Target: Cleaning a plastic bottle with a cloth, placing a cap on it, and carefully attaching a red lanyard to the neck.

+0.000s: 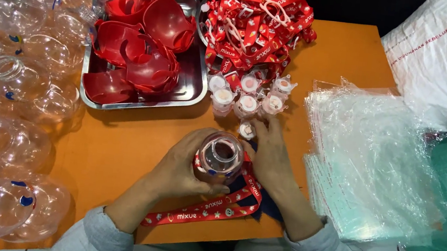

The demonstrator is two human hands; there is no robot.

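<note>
Clear plastic bottle (221,157) with a red strap (209,207) stands on the orange surface (122,142), left hand (183,165) clamped around it; right hand (269,152), fingers together, touches a small cap (247,130).

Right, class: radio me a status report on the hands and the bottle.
Left hand grips the clear bottle, red strap at its neck. Right hand beside the bottle, fingertips at a small cap. Nothing in the way.
</note>
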